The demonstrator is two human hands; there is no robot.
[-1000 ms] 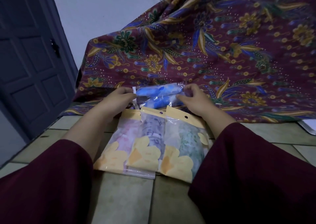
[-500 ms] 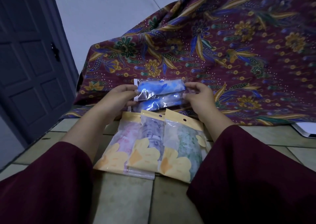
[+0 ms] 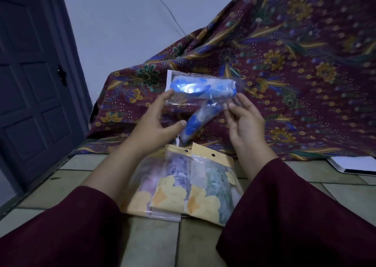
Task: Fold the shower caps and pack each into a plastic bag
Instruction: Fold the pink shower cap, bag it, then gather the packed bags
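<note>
Where the batik cloth (image 3: pixel 284 73) drapes down from upper right to the tiled floor (image 3: pixel 154 244), it fills most of the view: maroon ground, printed with blue, gold and green flowers and leaves. Behind it, a pale wall (image 3: pixel 122 22) with a thin cord running down it. At far left, a dark panelled door (image 3: pixel 30 93), closed. At right edge, on the floor beside the cloth's hem, a white flat item (image 3: pixel 354 165), partly cut off; cannot tell what it is.

Two maroon sleeves (image 3: pixel 61 232) enter from the lower corners.

On the floor between the forearms: three packed bags (image 3: pixel 183 189), side by side and overlapping, each clear plastic with yellow flower print and a yellow header with a punched hole; folded caps inside, pinkish at left, grey-lilac in the middle, green at right.

Held up in front of the cloth, above the floor row: a clear plastic bag (image 3: pixel 199 87) lying crosswise, holding a rolled blue-and-white shower cap (image 3: pixel 203 86). A second blue-and-white packet (image 3: pixel 195 122) hangs slanted just below it, touching it near the right end.

Left hand (image 3: pixel 154 120): fingertips pinch the upper bag's left lower edge, thumb spread out below. Right hand (image 3: pixel 248 120): fingers loosely curled, fingertips at the bag's right end near where the two packets meet; cannot tell how firmly it grips.
</note>
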